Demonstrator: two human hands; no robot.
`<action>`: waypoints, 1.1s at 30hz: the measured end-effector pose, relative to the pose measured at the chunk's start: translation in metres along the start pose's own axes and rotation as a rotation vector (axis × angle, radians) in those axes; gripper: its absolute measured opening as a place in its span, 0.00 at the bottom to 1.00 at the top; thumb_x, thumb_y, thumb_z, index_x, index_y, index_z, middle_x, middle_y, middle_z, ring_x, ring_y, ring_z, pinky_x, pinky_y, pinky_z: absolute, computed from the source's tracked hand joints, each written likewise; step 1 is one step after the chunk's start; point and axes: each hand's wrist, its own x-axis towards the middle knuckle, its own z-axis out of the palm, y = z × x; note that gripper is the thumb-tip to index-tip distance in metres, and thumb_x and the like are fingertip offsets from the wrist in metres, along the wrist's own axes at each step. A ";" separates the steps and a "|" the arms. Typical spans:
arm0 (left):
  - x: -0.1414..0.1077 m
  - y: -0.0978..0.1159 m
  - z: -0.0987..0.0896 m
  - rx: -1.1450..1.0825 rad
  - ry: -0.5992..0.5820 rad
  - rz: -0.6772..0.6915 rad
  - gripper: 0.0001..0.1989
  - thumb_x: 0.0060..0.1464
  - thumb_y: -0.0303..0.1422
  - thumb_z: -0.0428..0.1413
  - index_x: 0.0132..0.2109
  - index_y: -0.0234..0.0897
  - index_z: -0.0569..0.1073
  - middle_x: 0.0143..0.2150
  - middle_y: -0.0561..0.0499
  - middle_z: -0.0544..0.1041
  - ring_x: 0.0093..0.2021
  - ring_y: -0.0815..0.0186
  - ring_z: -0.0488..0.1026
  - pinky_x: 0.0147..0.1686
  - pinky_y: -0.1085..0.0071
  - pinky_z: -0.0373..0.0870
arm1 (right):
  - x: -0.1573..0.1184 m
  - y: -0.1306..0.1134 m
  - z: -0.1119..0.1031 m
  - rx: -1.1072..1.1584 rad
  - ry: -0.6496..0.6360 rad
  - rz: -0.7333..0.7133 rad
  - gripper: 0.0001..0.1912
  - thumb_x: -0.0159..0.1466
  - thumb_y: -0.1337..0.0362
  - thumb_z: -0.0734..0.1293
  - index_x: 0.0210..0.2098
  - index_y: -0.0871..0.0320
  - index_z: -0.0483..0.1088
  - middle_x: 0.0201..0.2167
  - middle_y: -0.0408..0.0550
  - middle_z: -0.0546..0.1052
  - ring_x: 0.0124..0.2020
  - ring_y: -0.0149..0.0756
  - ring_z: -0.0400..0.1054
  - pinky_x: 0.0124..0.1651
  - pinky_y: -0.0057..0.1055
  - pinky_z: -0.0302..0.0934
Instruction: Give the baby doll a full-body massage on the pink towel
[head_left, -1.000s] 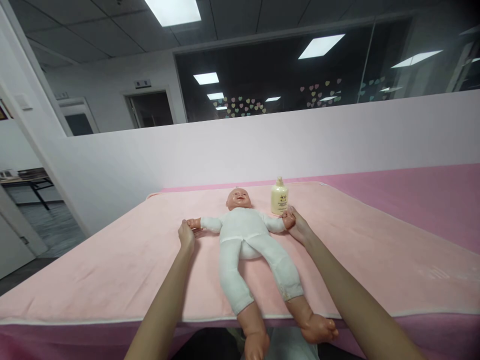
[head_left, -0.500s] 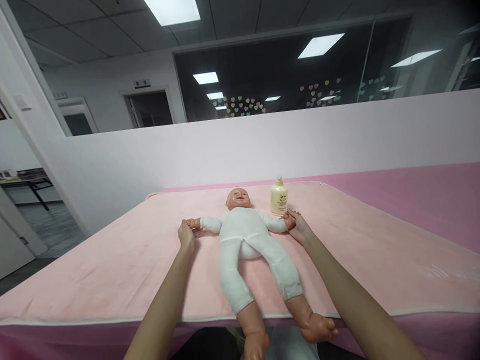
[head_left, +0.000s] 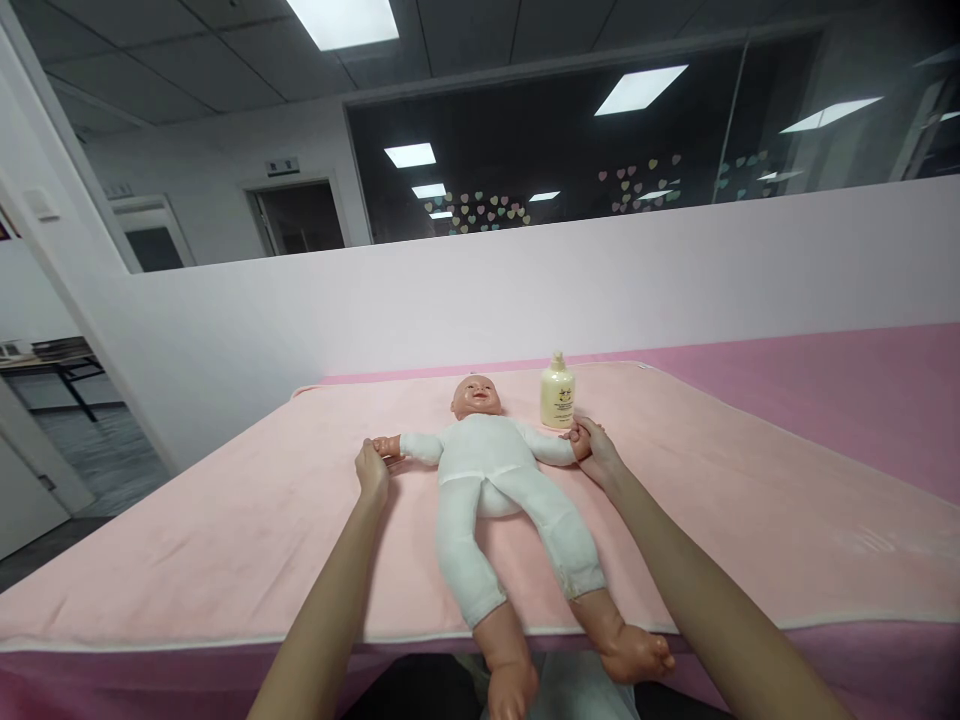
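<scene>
A baby doll with a white cloth body lies on its back on a pink blanket, arms spread sideways and feet over the front edge. My left hand is closed around the doll's hand on the left side. On the other side, my right hand grips the doll's other hand, the thumb lying on top. Just beyond my right hand, a pale yellow pump bottle stands upright, close to my fingertips.
A low white wall with a dark window above it runs behind the table. Pink covering extends to the right of the blanket. Through an opening at the far left, a dark-legged table is visible.
My right thumb and fingers have shifted very slightly on the doll's hand. Otherwise the hands, doll and bottle keep their places.
</scene>
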 end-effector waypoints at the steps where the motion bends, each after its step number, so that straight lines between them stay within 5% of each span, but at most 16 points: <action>1: 0.000 0.000 0.000 0.000 -0.002 -0.002 0.15 0.59 0.37 0.40 0.37 0.32 0.66 0.24 0.48 0.72 0.20 0.61 0.73 0.23 0.62 0.73 | 0.001 0.000 0.000 -0.001 0.005 -0.005 0.14 0.47 0.60 0.72 0.17 0.56 0.62 0.11 0.37 0.60 0.21 0.30 0.63 0.30 0.27 0.63; 33: -0.004 0.004 0.000 0.004 0.012 -0.006 0.15 0.60 0.36 0.40 0.35 0.32 0.66 0.24 0.49 0.72 0.21 0.63 0.73 0.24 0.63 0.73 | 0.005 0.004 -0.002 0.017 0.053 -0.007 0.20 0.42 0.62 0.76 0.15 0.56 0.57 0.11 0.37 0.62 0.20 0.28 0.64 0.28 0.26 0.65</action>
